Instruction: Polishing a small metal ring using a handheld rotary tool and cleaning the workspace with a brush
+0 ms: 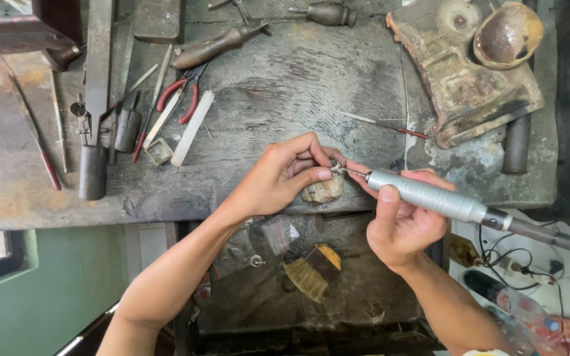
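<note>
- The left hand is closing its fingertips around a small metal piece, pinching it between thumb and forefinger, just above a pale wooden peg at the bench edge.
- The right hand is gripping a grey rotary handpiece like a pen, with the fingers wrapped around the barrel and the thumb lying on top.
- The thin bit of the handpiece is pointing to 9 o'clock and is touching the small metal piece.
- Both hands are working at the front edge of the worn workbench; open bench surface is lying at 12 o'clock from them.
- Red-handled pliers and other hand tools are lying at 10 o'clock, well apart from the hands.
- A rusty block with a shell-like bowl is standing at 2 o'clock.
- A small brush is lying in the tray below the hands, at 6 o'clock.
- The small metal piece is looking silvery and tiny; its shape I cannot tell.
</note>
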